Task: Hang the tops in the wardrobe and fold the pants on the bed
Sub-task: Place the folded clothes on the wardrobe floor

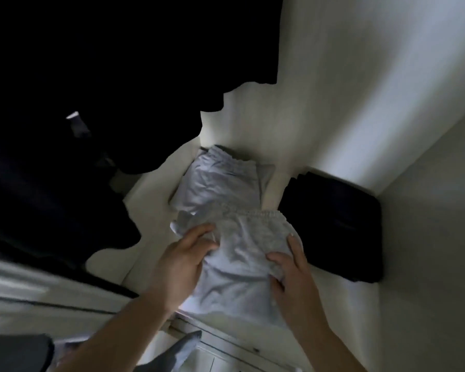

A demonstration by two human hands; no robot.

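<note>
Both of your hands are down on the folded grey pants [242,259] on the wardrobe shelf [151,183]: left hand [183,259] gripping the left edge, right hand [290,269] spread flat on the right side, likely to keep the fold together. They sit just in front of another folded grey pair [223,181], beside a dark folded stack [333,226]. Dark tops [118,76] hang above.
</note>
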